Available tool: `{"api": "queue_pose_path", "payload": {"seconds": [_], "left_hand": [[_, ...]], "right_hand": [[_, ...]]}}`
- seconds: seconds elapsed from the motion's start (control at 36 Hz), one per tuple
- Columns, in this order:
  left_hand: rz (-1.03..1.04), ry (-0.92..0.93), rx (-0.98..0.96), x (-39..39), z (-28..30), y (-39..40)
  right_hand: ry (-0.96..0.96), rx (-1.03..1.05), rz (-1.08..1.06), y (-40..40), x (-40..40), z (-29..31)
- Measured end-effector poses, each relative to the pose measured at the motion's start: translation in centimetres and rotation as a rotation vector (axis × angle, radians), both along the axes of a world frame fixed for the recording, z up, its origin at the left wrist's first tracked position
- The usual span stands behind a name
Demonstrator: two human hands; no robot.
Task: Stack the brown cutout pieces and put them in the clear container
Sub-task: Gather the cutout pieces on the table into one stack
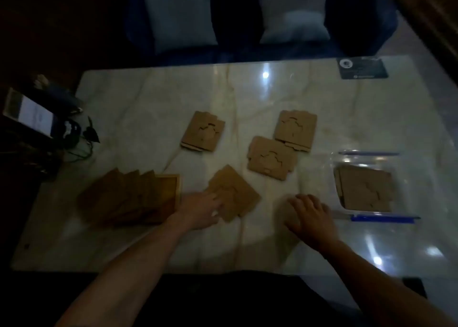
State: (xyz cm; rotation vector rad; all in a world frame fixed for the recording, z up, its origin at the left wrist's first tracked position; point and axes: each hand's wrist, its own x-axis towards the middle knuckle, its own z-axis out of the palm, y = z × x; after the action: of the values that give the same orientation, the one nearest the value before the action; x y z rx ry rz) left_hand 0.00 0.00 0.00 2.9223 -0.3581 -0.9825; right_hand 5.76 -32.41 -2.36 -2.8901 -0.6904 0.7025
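Bench (148,98) carries three loose cutout stacks (203,132), a fanned row (119,197), a phone (32,114). Left hand (200,209) presses a fourth stack (235,193) with straight fingers; right hand (311,215) rests loosely curled, holding nothing, beside the clear container (366,185).

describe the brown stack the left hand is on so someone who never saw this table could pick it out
On the marble table, look along the near edge, just right of the fanned row of brown pieces. The stack lies under the left hand fingertips. Unlike the three stacks farther back, it sits turned diamond-wise and is being touched.
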Motion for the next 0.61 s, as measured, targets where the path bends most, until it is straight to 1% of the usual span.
{"api": "queue_pose_path", "payload": {"seconds": [0.03,0.08,0.17,0.28,0.36,0.47,0.61], "left_hand": [[-0.030,-0.060,-0.015,0.6,0.0,0.2],[-0.116,-0.169,-0.002,1.7,-0.2,0.3],[-0.226,-0.239,-0.048,2.9,-0.7,0.3],[-0.303,-0.244,-0.065,4.1,-1.4,0.4],[-0.330,-0.244,-0.064,4.5,-2.6,0.5],[-0.349,-0.250,-0.065,4.8,-4.2,1.3],[-0.323,-0.225,-0.095,4.8,-5.7,2.3]], "right_hand": [[0.022,0.006,-0.028,0.2,-0.2,-0.3],[0.003,0.006,-0.081,0.7,-0.6,-1.1],[0.013,0.016,-0.123,1.8,-1.2,-2.6],[0.060,0.014,-0.184,2.7,-1.9,-4.2],[0.048,0.034,-0.216,2.9,-2.2,-5.1],[-0.005,0.005,-0.246,3.1,-2.6,-5.6],[-0.043,0.003,-0.259,3.0,-2.6,-6.1]]}}
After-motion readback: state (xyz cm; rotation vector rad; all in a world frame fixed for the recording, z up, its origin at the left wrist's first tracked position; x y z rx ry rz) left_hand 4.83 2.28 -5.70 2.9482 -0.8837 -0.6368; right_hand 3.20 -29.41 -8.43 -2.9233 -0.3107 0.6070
